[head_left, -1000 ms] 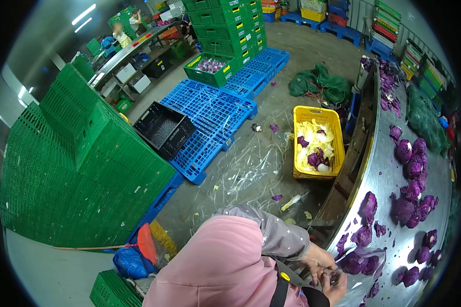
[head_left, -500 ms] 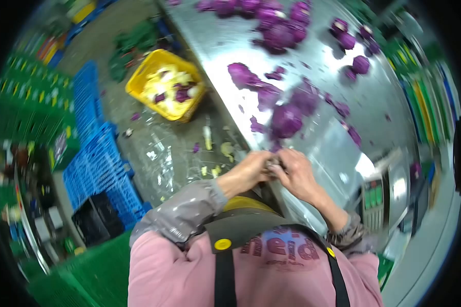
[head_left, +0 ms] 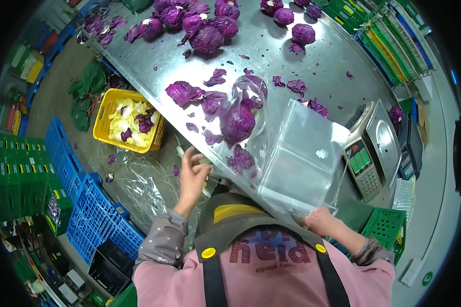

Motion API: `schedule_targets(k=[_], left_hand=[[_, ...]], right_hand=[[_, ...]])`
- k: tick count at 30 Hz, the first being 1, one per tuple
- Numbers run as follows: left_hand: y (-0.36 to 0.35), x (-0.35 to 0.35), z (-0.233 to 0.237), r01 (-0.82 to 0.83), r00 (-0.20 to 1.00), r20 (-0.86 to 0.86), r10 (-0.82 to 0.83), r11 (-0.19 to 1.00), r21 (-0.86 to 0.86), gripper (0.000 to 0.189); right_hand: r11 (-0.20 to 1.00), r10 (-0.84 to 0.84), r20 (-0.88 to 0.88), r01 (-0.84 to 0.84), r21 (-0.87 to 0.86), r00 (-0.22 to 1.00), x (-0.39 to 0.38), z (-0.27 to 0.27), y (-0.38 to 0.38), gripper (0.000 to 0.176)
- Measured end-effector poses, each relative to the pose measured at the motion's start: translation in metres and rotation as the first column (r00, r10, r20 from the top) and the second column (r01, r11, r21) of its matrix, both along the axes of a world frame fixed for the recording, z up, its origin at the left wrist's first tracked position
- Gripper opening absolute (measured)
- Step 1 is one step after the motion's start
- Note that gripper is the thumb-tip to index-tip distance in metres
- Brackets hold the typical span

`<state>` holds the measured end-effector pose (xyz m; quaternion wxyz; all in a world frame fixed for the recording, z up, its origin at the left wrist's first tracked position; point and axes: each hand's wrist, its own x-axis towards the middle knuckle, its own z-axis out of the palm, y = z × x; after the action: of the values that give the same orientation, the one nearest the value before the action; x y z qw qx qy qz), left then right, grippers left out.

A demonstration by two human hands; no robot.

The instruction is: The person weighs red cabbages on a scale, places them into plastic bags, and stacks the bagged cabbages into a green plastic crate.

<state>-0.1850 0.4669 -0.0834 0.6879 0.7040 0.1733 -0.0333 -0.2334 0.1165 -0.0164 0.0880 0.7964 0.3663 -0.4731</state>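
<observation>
My left hand (head_left: pixel 191 176) is beside the table's near edge, fingers spread, nothing in it. At the lower corner of a stack of clear plastic bags (head_left: pixel 303 166), my right hand (head_left: pixel 320 221) is closed with its fingers on the bag edge. Two purple cabbages, one of them (head_left: pixel 237 123) nearer me, lie inside a clear bag on the metal table (head_left: pixel 153 77). Loose purple leaves (head_left: pixel 241 159) lie around that bag, and a smaller purple piece (head_left: pixel 182 93) rests to its left.
More cabbages (head_left: pixel 207 40) lie at the table's far side. A scale (head_left: pixel 362 159) stands at the right. On the floor are a yellow basket (head_left: pixel 103 120) of pale leaves, blue crates (head_left: pixel 95 215) and a black crate (head_left: pixel 111 267). Green crates (head_left: pixel 15 174) are stacked at the left.
My hands were together at the table edge near the bagged cabbages. They have parted: the left has opened and moved left, the right has moved right to the bag stack. The view has shifted.
</observation>
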Motion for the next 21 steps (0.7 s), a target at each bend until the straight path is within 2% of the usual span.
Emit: schedule_targets(k=[1, 2, 3, 4, 5, 6, 8, 10, 11, 12, 13, 14, 15, 16, 17, 18, 20, 21], left_hand=[[-0.009, 0.004, -0.004, 0.027, 0.998, 0.061, -0.029, 0.999, 0.031, 0.077], [-0.018, 0.006, -0.008, 0.036, 0.993, 0.11, -0.042, 0.998, 0.056, 0.082], [-0.025, 0.01, -0.015, 0.037, 0.988, 0.146, -0.047, 0.997, 0.067, 0.086], [-0.031, 0.015, -0.022, 0.039, 0.981, 0.186, -0.053, 0.996, 0.078, 0.091], [-0.039, 0.018, -0.023, 0.007, 0.978, 0.209, -0.021, 0.998, 0.067, 0.094], [-0.045, 0.02, -0.024, -0.027, 0.972, 0.233, 0.014, 0.998, 0.055, 0.096], [-0.053, 0.026, -0.021, -0.038, 0.974, 0.227, 0.021, 0.997, 0.069, 0.101], [-0.058, 0.031, -0.017, -0.036, 0.955, 0.295, -0.012, 0.987, 0.157, 0.107], [-0.062, 0.034, -0.011, -0.087, 0.941, 0.33, 0.069, 0.995, 0.04, 0.084], [-0.059, 0.038, -0.013, -0.08, 0.941, 0.331, 0.062, 0.996, 0.042, 0.084], [-0.055, 0.043, -0.019, -0.067, 0.921, 0.388, -0.025, 0.973, 0.222, 0.062], [-0.053, 0.048, -0.021, -0.064, 0.896, 0.427, -0.12, 0.917, 0.393, 0.043], [-0.054, 0.055, -0.009, -0.089, 0.885, 0.466, -0.011, 0.977, 0.192, 0.029], [-0.052, 0.058, 0.002, -0.082, 0.886, 0.463, -0.017, 0.978, 0.191, 0.029], [-0.045, 0.06, 0.012, -0.077, 0.922, 0.386, 0.041, 0.994, 0.079, 0.03], [-0.037, 0.065, 0.022, -0.079, 0.949, 0.303, 0.085, 0.996, -0.032, 0.032], [-0.001, 0.082, 0.048, -0.177, 0.937, 0.343, 0.066, 0.937, 0.301, 0.034], [0.004, 0.094, 0.077, -0.13, 0.89, 0.451, 0.065, 0.985, 0.115, 0.034]], right_hand=[[0.961, -0.224, -0.016, 0.223, 0.163, 0.975, 0.014, 0.01, 0.012, 0.02], [0.833, -0.461, 0.082, 0.399, 0.384, 0.884, 0.032, 0.015, 0.018, 0.02], [0.63, -0.681, 0.117, 0.497, 0.596, 0.723, 0.056, 0.019, 0.025, 0.02], [0.635, -0.67, 0.227, 0.387, 0.669, 0.707, 0.088, 0.024, 0.033, 0.024], [0.551, -0.758, 0.269, 0.364, 0.751, 0.594, 0.116, 0.018, 0.04, 0.038], [0.384, -0.816, 0.114, 0.382, 0.841, 0.567, 0.139, 0.038, 0.064, 0.05], [0.477, -0.683, 0.391, -0.028, 0.878, 0.617, 0.182, 0.037, 0.094, 0.061], [0.406, -0.602, 0.314, -0.057, 0.912, 0.734, 0.209, 0.037, 0.119, 0.048], [0.404, -0.608, 0.314, -0.056, 0.913, 0.73, 0.221, 0.032, 0.127, 0.048], [0.349, -0.531, 0.297, -0.114, 0.93, 0.793, 0.232, 0.022, 0.132, 0.038], [0.289, -0.446, 0.284, -0.164, 0.943, 0.849, 0.239, 0.013, 0.134, 0.028], [0.29, -0.451, 0.282, -0.16, 0.944, 0.847, 0.241, 0.008, 0.132, 0.028], [0.214, -0.607, 0.055, 0.096, 0.972, 0.793, 0.241, 0.003, 0.129, 0.019], [0.096, -0.729, -0.163, 0.335, 0.937, 0.665, 0.242, -0.002, 0.124, 0.012], [-0.078, -0.736, -0.295, 0.357, 0.931, 0.609, 0.246, -0.011, 0.115, 0.009], [-0.084, -0.742, -0.296, 0.355, 0.931, 0.601, 0.241, -0.004, 0.109, 0.009], [-0.296, -0.756, -0.433, 0.335, 0.895, 0.49, 0.226, 0.032, 0.102, 0.012], [-0.302, -0.763, -0.44, 0.339, 0.891, 0.473, 0.216, 0.052, 0.1, 0.012]])
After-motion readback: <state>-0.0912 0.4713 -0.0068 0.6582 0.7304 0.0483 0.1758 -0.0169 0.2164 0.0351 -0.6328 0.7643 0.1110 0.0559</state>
